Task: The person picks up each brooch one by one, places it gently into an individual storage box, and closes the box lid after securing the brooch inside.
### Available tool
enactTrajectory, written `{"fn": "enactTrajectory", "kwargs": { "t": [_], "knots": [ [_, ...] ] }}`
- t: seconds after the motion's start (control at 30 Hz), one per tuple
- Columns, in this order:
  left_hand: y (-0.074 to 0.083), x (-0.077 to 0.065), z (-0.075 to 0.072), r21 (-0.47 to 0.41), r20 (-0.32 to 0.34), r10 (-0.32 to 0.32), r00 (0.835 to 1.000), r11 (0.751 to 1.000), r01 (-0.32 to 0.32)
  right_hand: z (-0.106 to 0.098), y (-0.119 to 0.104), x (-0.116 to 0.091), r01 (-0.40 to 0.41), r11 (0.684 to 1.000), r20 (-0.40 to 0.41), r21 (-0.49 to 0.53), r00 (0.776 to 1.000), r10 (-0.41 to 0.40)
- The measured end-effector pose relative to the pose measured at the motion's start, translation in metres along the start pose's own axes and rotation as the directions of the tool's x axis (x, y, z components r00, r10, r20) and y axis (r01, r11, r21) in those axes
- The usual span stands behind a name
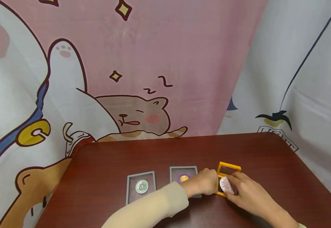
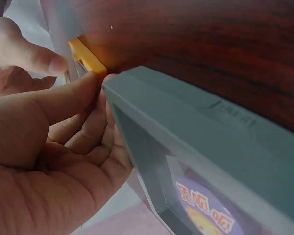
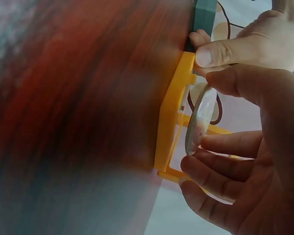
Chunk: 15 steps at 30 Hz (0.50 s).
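Observation:
A yellow hinged display frame [image 1: 230,165] stands with its two halves apart. My left hand [image 1: 204,181] pinches its left edge between thumb and fingers, as the left wrist view also shows. In my right hand [image 1: 251,191] is a round pinkish badge [image 3: 202,120], held by its rim between thumb and fingertips. The badge is tilted just over the near half of the frame; whether it touches the film inside I cannot tell. Right beside my left hand is a grey frame [image 1: 183,167] with a purple and yellow badge [image 1: 184,178] in it, partly hidden by my forearm.
Farther left lies another grey frame [image 1: 127,190] holding a pale green badge [image 1: 141,186]; my left sleeve [image 1: 154,204] covers its lower corner. All of these are on a dark red-brown table [image 1: 102,164]. A cartoon-printed curtain [image 1: 182,57] hangs behind it.

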<state>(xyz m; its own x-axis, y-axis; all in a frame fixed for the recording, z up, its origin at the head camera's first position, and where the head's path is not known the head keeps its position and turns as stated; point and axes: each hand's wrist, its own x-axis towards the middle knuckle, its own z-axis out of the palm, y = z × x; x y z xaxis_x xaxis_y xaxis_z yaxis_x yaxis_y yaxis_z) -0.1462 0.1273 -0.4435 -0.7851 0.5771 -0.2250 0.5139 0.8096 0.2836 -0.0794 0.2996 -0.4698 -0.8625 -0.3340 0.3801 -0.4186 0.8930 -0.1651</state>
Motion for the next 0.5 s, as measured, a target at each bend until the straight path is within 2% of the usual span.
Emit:
{"fn": "enactTrajectory", "kwargs": {
  "t": [0.2,0.5],
  "knots": [
    [0.0002,0.0014,0.0003,0.006,0.009,-0.004,1.000,1.000,0.004,0.0035,-0.0001,0.0033,-0.026,1.000,0.084,0.008,0.996,0.025],
    [0.0007,0.0004,-0.0007,0.008,0.006,-0.002,1.000,1.000,0.002,0.0054,-0.0003,0.0043,-0.022,1.000,0.088,0.006,0.996,0.022]
  ]
}}
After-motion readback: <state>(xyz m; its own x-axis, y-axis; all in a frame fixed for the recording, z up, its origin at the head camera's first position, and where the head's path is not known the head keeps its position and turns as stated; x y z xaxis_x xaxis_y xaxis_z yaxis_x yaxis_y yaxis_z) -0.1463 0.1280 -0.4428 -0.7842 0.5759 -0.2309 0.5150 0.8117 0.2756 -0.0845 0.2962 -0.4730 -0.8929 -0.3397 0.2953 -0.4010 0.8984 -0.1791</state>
